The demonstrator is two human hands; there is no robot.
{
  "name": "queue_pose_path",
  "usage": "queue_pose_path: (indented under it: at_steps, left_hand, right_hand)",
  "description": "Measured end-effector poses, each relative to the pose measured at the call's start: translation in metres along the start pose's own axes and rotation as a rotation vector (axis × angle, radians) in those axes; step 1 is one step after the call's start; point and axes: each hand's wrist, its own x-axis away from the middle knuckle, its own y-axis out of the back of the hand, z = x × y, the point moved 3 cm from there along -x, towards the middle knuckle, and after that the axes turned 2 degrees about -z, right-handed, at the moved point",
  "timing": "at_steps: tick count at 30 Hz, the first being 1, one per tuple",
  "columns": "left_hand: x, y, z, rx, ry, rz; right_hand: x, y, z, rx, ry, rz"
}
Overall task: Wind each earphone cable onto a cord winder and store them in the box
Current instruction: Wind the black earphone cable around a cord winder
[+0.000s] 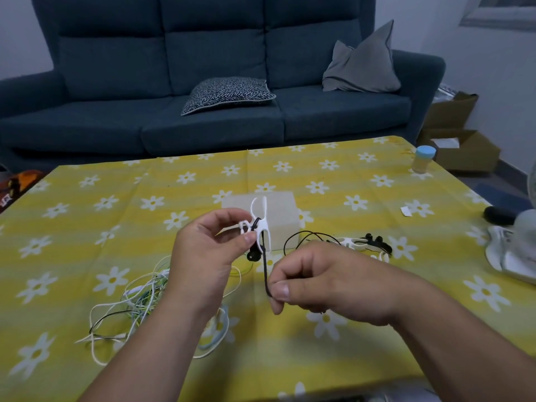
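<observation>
Thumb and fingers of the left hand [208, 256] pinch a white cord winder [262, 224], held upright above the table [130, 227]. A black cable [264, 271] runs down from it to the right hand [327, 282], whose curled fingers pinch it taut. A pale box [282, 216] stands just behind. Another winder [352, 243] lies to the box's right, and a tangle of light cables [139, 300] lies under the left wrist.
</observation>
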Motion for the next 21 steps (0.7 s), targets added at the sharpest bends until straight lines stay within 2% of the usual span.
queue_pose_path:
  at_steps: [4, 8, 11, 13, 18, 21]
  left_hand:
    - [0.003, -0.006, 0.001, -0.216, -0.038, 0.087]
    - [0.006, -0.013, 0.006, -0.368, -0.043, 0.189]
    - [0.009, -0.016, 0.006, -0.37, 0.008, 0.244]
    - [0.012, -0.018, 0.006, -0.316, 0.063, 0.29]
    - [0.018, -0.023, 0.004, -0.134, 0.153, 0.396]
    - [0.018, -0.024, 0.003, 0.012, 0.164, 0.386]
  right_hand:
    - [0.003, 0.01, 0.001, -0.197, 0.05, -0.129]
    - [0.002, 0.029, -0.003, -0.333, 0.104, -0.429]
    - [0.002, 0.046, -0.017, -0.274, 0.041, -0.715]
    - [0.003, 0.052, -0.023, -0.169, -0.019, -0.835]
    - [-0.001, 0.053, -0.028, -0.091, -0.089, -0.861]
    - [-0.006, 0.052, -0.038, -0.045, -0.171, -0.845]
